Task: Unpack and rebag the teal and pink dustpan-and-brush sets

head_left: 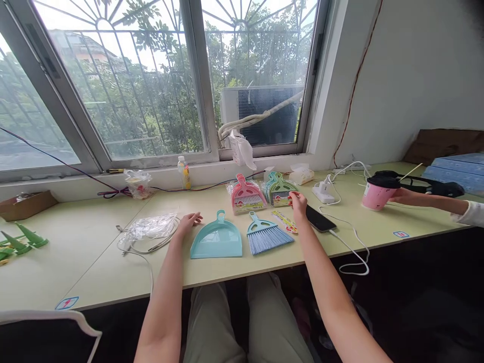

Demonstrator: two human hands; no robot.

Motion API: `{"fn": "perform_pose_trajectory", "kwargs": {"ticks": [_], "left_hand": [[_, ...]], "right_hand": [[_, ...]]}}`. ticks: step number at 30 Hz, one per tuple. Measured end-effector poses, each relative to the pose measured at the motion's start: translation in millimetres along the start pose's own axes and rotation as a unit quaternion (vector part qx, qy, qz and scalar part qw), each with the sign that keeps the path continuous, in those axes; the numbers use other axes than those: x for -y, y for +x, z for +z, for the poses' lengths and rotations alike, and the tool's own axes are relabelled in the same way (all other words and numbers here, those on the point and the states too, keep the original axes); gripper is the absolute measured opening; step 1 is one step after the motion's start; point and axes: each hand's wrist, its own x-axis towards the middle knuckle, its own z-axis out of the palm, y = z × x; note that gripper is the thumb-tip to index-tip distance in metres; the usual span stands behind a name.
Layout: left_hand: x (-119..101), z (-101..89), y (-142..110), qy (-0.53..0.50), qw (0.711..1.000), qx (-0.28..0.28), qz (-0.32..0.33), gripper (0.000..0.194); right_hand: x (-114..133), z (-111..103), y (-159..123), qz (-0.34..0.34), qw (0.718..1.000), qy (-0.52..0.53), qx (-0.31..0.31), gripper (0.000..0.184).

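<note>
A light-blue dustpan (216,243) lies flat on the table in front of me, handle pointing away. To its right is a small hand brush (267,236) with blue bristles. My left hand (188,222) rests on the tabletop just left of the dustpan, fingers loosely stretched and holding nothing. Fingers curled together, my right hand (299,203) is at the right edge of the packed green brush-and-dustpan sets (281,191); whatever is between its fingertips is hidden. Beside these stand packed pink sets (247,194). A yellow printed card (284,221) lies near the brush.
A black phone (319,219) with a white cable lies right of my right hand. Another person's hand (406,195) touches a pink cup (378,194) with a black lid. Clear plastic wrap (151,228) and a coiled cable are at left. A bottle (184,172) stands by the window.
</note>
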Motion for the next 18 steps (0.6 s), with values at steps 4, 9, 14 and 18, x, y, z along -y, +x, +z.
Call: {"fn": "perform_pose_trajectory", "kwargs": {"ticks": [4,9,14,18], "left_hand": [[-12,17.2,-8,-0.011,0.995,0.077,0.061,0.05],[-19,33.9,-15,0.058,0.99,0.096,0.083,0.038],[-20,27.2,-17,0.018,0.985,0.166,0.046,0.044],[-23,22.3,-21,0.024,0.976,0.215,0.001,0.048]], "right_hand": [[20,16,-40,-0.121,0.913,-0.317,0.226,0.059],[36,43,-93,-0.196,0.681,-0.625,0.328,0.045],[51,60,-105,-0.223,0.586,-0.696,0.349,0.033],[57,66,-101,-0.205,0.562,-0.701,0.389,0.038]]}}
